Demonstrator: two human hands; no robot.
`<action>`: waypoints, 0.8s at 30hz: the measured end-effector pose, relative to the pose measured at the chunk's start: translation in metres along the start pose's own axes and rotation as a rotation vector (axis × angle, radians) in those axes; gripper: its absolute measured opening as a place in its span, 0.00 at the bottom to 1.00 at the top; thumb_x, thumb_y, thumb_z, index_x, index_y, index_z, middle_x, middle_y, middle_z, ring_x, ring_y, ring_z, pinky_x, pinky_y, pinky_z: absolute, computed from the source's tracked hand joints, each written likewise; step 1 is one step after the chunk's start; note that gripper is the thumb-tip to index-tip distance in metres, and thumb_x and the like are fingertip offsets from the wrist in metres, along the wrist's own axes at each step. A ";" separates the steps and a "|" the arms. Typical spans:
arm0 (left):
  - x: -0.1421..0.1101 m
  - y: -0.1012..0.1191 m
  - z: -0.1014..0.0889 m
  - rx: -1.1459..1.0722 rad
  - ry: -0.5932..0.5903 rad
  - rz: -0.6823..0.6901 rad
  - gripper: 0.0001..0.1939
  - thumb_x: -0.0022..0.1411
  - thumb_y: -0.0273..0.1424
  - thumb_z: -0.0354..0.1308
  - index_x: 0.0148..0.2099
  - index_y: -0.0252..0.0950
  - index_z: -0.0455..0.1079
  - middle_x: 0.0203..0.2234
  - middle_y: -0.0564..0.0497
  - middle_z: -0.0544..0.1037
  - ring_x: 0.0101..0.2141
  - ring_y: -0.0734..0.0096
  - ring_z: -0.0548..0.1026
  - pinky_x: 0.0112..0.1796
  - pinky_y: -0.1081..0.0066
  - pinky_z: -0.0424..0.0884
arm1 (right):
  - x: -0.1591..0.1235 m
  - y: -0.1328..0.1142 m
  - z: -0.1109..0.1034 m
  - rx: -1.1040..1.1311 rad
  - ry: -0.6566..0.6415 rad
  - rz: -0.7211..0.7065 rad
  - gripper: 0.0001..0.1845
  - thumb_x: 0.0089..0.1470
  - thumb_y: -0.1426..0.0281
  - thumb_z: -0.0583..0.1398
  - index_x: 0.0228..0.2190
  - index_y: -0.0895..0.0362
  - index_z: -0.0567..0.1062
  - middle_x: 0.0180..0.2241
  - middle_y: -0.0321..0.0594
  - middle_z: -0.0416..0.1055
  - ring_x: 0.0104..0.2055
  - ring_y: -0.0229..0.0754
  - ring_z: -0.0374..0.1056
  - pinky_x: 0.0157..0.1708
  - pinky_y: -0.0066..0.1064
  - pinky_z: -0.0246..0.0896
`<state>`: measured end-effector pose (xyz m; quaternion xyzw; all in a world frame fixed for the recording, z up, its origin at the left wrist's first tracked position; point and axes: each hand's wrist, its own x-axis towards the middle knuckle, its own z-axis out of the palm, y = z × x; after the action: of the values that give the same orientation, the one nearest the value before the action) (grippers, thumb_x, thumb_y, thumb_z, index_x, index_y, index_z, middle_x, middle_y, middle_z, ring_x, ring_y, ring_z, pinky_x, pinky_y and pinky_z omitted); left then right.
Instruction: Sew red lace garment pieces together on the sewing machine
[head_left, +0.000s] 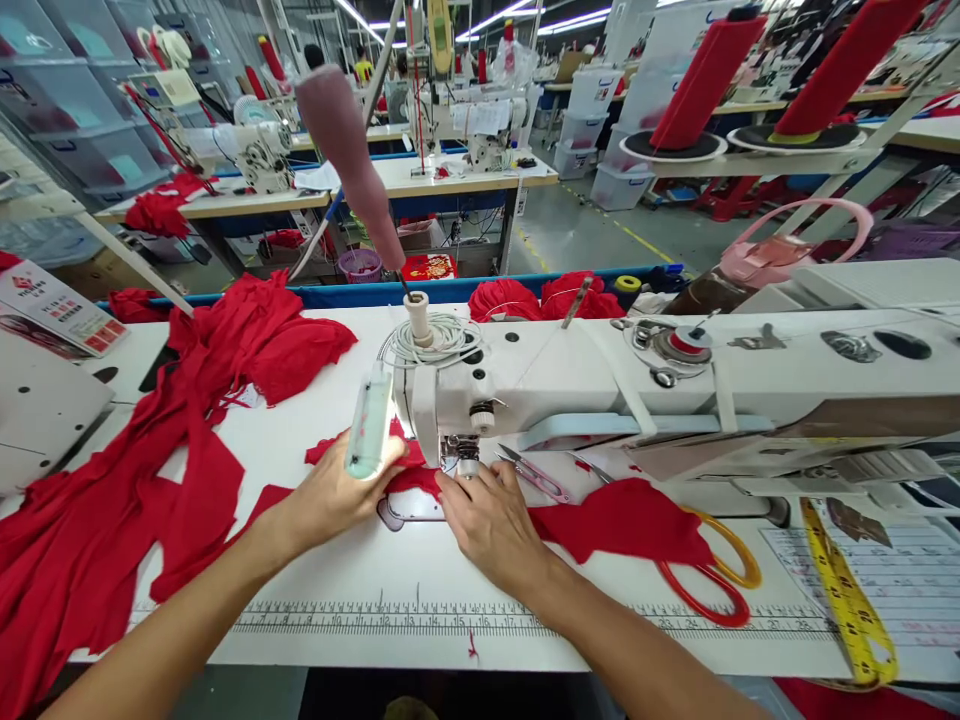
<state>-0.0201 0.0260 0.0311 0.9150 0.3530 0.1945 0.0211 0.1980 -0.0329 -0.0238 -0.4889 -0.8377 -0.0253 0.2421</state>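
Observation:
A white sewing machine (555,365) stands before me, with a strip of red fabric (412,481) under its presser foot (466,462). Left of the needle, my left hand (334,490) pinches the fabric's edge; a small pale lamp (367,425) hides part of its fingers. Close against the right side of the presser foot, my right hand (484,515) has its fingers curled together on the fabric. Its fingertips are partly hidden by the foot. Thread snips (534,474) lie just behind the right hand. Another red cloth piece (626,525) lies to its right, over orange-handled scissors (709,595).
A large heap of red fabric (217,420) covers the table's left side. A yellow tape measure (844,590) rests on written paper (915,590) at right. Red thread cones (709,80) stand above the machine. A pink-handled screwdriver (360,170) sticks up from the machine head.

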 end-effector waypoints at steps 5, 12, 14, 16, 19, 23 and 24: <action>-0.009 0.015 0.015 -0.033 -0.087 0.019 0.09 0.71 0.27 0.48 0.46 0.34 0.70 0.36 0.46 0.74 0.37 0.65 0.72 0.41 0.64 0.70 | 0.001 0.000 0.000 0.009 -0.005 -0.003 0.11 0.62 0.78 0.55 0.42 0.59 0.75 0.32 0.40 0.72 0.35 0.43 0.61 0.40 0.38 0.46; -0.009 0.022 0.031 0.213 0.022 0.127 0.16 0.62 0.15 0.46 0.43 0.34 0.72 0.33 0.47 0.74 0.36 0.62 0.71 0.41 0.60 0.65 | 0.002 0.000 -0.002 -0.006 -0.005 -0.005 0.09 0.62 0.77 0.54 0.36 0.58 0.75 0.29 0.39 0.69 0.34 0.43 0.59 0.41 0.38 0.47; -0.011 0.023 0.033 0.211 0.029 0.123 0.16 0.61 0.15 0.48 0.44 0.34 0.72 0.32 0.47 0.75 0.36 0.62 0.71 0.41 0.61 0.63 | 0.002 0.001 -0.002 -0.011 -0.004 -0.003 0.09 0.62 0.77 0.54 0.35 0.57 0.75 0.27 0.39 0.69 0.33 0.43 0.59 0.41 0.38 0.47; -0.013 0.024 0.034 0.179 0.030 0.102 0.18 0.59 0.14 0.48 0.45 0.34 0.72 0.33 0.47 0.75 0.35 0.64 0.70 0.40 0.63 0.62 | 0.002 0.001 -0.001 -0.019 0.003 -0.005 0.09 0.62 0.78 0.55 0.35 0.57 0.74 0.27 0.39 0.68 0.33 0.43 0.59 0.40 0.38 0.47; -0.016 0.025 0.035 0.111 0.047 0.072 0.21 0.57 0.13 0.48 0.47 0.34 0.71 0.33 0.48 0.75 0.34 0.66 0.70 0.37 0.66 0.61 | 0.001 0.001 0.000 -0.026 0.013 -0.009 0.08 0.62 0.78 0.55 0.35 0.57 0.74 0.27 0.38 0.68 0.33 0.43 0.59 0.40 0.38 0.47; -0.016 0.025 0.037 0.042 0.075 0.046 0.21 0.57 0.12 0.48 0.48 0.34 0.72 0.32 0.49 0.73 0.34 0.67 0.70 0.38 0.66 0.62 | 0.001 0.002 0.002 -0.011 0.005 -0.015 0.09 0.61 0.78 0.55 0.38 0.57 0.74 0.29 0.39 0.69 0.34 0.43 0.59 0.40 0.38 0.47; -0.016 0.025 0.038 0.035 0.075 0.034 0.21 0.57 0.12 0.48 0.47 0.34 0.72 0.31 0.49 0.72 0.33 0.67 0.69 0.38 0.66 0.62 | 0.001 0.002 0.002 -0.009 0.004 -0.014 0.09 0.61 0.79 0.55 0.38 0.57 0.74 0.29 0.39 0.69 0.34 0.43 0.59 0.40 0.38 0.47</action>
<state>-0.0011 0.0000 -0.0047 0.9131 0.3412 0.2227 -0.0117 0.1987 -0.0301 -0.0253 -0.4839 -0.8406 -0.0317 0.2413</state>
